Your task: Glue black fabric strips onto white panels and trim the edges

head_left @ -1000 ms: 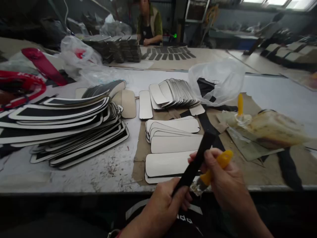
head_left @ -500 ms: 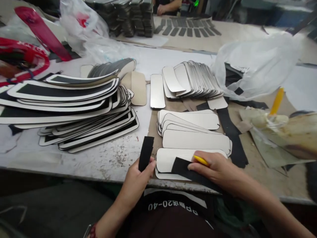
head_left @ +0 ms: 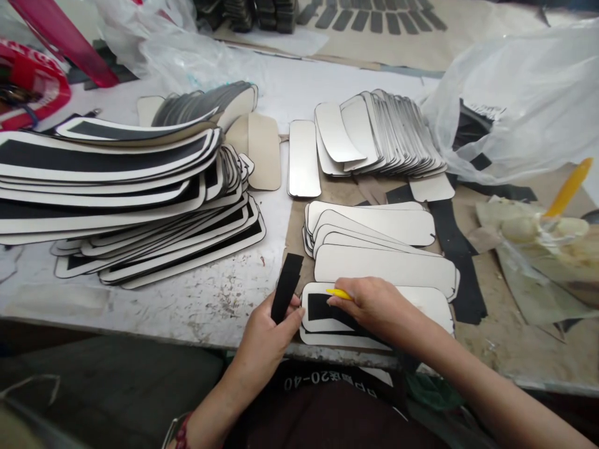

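Note:
Several black strips [head_left: 287,288] stand up from my left hand [head_left: 271,330], whose fingers are wrapped round them beside the nearest white piece. My right hand [head_left: 374,305] is closed round a small yellow tool [head_left: 339,293], its tip pointing left. Under that hand, another black strip [head_left: 322,307] lies along the nearest white rounded piece [head_left: 430,304], inside its left border. The strip's right part is hidden by my hand. A second white piece shows beneath. Just behind, more white pieces [head_left: 379,262] overlap in a fanned stack.
Bordered black-and-white pieces [head_left: 116,156] are piled at the left. Fanned white pieces [head_left: 393,134] stand behind. A clear plastic bag [head_left: 524,93], black scraps [head_left: 461,274] and a stained container with a yellow handle [head_left: 568,187] are at the right.
The black strip under my right hand has gone from slanting across the white piece to lying along it, its end further left. My left hand still holds its strips. The view has shifted.

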A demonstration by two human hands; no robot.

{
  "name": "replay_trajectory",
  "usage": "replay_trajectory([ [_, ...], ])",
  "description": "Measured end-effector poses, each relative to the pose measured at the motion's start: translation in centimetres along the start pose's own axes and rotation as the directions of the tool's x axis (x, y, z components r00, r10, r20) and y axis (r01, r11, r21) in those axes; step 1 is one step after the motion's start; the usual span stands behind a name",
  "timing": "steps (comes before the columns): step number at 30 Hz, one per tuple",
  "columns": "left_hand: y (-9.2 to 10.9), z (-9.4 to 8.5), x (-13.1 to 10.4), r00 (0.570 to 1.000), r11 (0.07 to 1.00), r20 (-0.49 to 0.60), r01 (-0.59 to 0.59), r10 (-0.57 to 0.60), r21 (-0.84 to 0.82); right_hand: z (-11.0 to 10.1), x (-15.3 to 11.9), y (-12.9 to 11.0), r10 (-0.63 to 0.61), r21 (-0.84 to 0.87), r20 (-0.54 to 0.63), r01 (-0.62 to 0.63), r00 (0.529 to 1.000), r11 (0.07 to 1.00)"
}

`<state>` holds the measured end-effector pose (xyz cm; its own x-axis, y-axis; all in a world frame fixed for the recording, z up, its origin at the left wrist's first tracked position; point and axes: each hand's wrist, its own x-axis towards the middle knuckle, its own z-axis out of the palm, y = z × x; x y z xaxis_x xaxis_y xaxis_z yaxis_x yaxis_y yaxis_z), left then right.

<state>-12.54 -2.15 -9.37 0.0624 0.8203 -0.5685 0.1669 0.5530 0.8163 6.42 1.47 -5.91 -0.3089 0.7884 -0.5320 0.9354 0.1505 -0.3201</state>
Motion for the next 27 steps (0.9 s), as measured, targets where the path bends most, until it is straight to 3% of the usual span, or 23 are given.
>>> replay_trajectory([
  [7,0.7,0.4,0.0,0.995,0.994,-0.070,-0.059,0.066,0.090,0.6,0.4,-0.1,-0.035,-0.127,-0.037,0.030,0.999,0.991],
  [14,1.4,0.9,-0.4,0.987,0.991,-0.121,-0.095,0.106,0.096,0.2,0.3,-0.5,-0.045,-0.137,-0.025,0.041,0.999,0.990],
  [23,1.1,1.3,0.1,0.996,0.978,-0.071,-0.039,0.054,0.205,0.6,-0.1,-0.4,-0.063,-0.106,-0.040,0.058,0.997,0.993],
  [27,0.8,1.7,0.3,0.990,0.957,-0.086,-0.082,0.110,0.278,0.7,-0.3,-0.7,-0.056,-0.093,-0.073,0.049,0.996,0.994],
])
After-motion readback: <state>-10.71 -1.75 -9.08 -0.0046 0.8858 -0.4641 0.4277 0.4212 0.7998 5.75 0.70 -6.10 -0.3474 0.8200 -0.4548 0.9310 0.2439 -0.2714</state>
